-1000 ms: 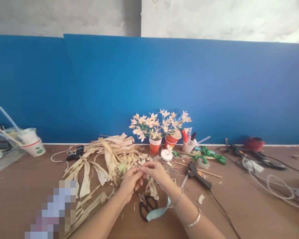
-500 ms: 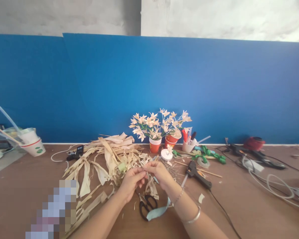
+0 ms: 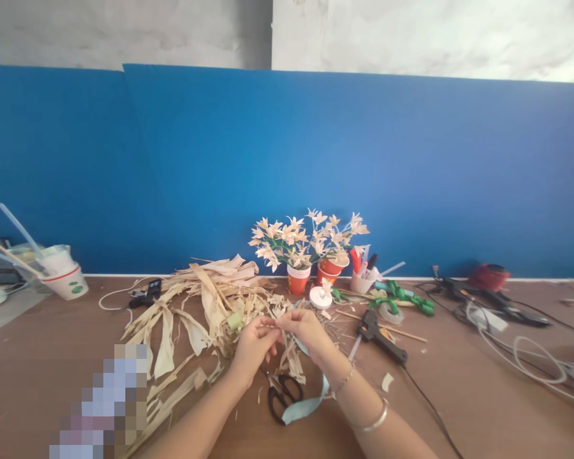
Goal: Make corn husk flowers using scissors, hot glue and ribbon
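Note:
My left hand (image 3: 254, 347) and my right hand (image 3: 306, 331) meet at the fingertips over the middle of the table. Both are pinched together on something too small to make out. Beneath them lie dried husk strips (image 3: 294, 364) and scissors with black handles (image 3: 284, 396). A light blue ribbon (image 3: 306, 408) curls across the scissors toward my right wrist. Behind my hands, pale husk flowers (image 3: 294, 236) stand in a red paper cup (image 3: 298, 280). A single small flower rests by a white round roll (image 3: 320, 297).
Dried husks (image 3: 210, 293) are heaped at the left. A black glue gun (image 3: 382, 338) with its cord, green tape pieces (image 3: 402, 296), and a cup of pens (image 3: 362, 280) sit at the right. White cables (image 3: 516, 357) spread farther right; a white cup (image 3: 67, 284) stands far left.
The fingers of my left hand have shifted slightly where the two hands meet. Otherwise the scene looks almost the same.

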Available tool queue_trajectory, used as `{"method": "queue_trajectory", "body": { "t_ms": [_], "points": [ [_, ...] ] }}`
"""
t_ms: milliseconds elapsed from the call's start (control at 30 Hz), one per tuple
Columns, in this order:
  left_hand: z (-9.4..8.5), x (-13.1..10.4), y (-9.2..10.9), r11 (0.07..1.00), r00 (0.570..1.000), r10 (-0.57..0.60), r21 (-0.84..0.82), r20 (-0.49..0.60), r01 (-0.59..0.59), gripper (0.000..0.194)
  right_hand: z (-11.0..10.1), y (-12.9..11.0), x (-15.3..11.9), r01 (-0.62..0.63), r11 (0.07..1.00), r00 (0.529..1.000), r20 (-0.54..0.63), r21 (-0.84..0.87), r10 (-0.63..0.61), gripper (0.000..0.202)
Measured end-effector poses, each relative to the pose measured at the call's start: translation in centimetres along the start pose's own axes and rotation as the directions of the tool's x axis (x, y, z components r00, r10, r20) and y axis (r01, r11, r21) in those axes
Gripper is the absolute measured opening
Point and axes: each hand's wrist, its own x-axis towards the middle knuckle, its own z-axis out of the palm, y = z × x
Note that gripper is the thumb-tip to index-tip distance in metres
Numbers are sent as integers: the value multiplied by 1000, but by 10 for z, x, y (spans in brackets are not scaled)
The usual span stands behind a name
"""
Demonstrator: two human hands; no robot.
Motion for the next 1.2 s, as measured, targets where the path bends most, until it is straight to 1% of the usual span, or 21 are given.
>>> {"method": "queue_trajectory", "body": {
  "t_ms": [100, 167, 233, 333, 433, 600, 700, 767, 833, 867, 933, 967, 1000, 1033, 1067, 1100, 1167, 1200],
  "points": [
    [1, -1, -3, 994, 996, 74, 83, -58, -69, 16, 4, 0, -1, 61, 998, 998, -33, -7, -61, 24],
    [2, -3, -4, 988, 991, 117, 112, -65, -109, 15, 7, 0, -2, 83, 996, 996, -35, 16, -82, 23],
    [2, -4, -5, 987, 990, 132, 100, -57, -126, 15, 9, 1, -2, 80, 995, 997, -28, 53, -79, 23],
    [2, -5, -4, 994, 994, 101, 35, -39, -100, 16, 10, 2, -2, 45, 993, 999, -16, 110, -44, 25],
    [4, -6, -2, 999, 998, 35, -36, -44, -37, 19, 9, 2, -2, 21, 990, 1000, -16, 141, -19, 27],
    [6, -7, 4, 991, 1000, -16, -135, -10, 14, 24, 7, 4, -2, 32, 985, 999, -4, 169, -32, 25],
    [6, -9, 7, 988, 998, -58, -142, 0, 58, 26, 7, 5, -2, 26, 985, 1000, -4, 169, -26, 26],
    [6, -8, 7, 987, 996, -94, -129, 2, 94, 28, 4, 2, -1, 7, 995, 999, 39, 103, -11, 27],
    [5, -7, 5, 985, 993, -117, -129, -3, 116, 30, -6, -7, -1, 11, 998, 995, 97, -58, -6, 28],
    [4, -7, 4, 984, 993, -118, -133, -7, 116, 31, -16, -13, 0, 31, 986, 995, 99, -163, -15, 28],
    [4, -5, 1, 984, 993, -114, -140, -15, 111, 32, -43, -29, -1, 88, 922, 996, 47, -377, -76, 26],
    [3, -4, -1, 984, 994, -108, -141, -16, 105, 32, -60, -36, -2, 84, 873, 995, 0, -480, -95, 25],
    [3, -3, -2, 985, 995, -101, -141, -16, 98, 32, -79, -43, -5, 58, 805, 993, -50, -590, -108, 24],
    [3, -2, -3, 986, 995, -97, -140, -18, 93, 32, -97, -47, -9, 8, 736, 985, -123, -677, -124, 21],
    [2, -2, -5, 986, 996, -92, -139, -22, 88, 32, -114, -50, -15, -80, 650, 970, -210, -755, -125, 19],
    [2, -1, -6, 987, 996, -88, -136, -23, 84, 32, -129, -50, -21, -192, 538, 949, -294, -821, -110, 17],
    [2, 0, -7, 990, 996, -80, -124, -39, 74, 33, -150, -44, -35, -401, 278, 894, -440, -873, -90, 15],
    [2, 0, -8, 990, 996, -78, -118, -40, 73, 33, -155, -38, -41, -454, 227, 870, -483, -861, -93, 18]
  ]
}}
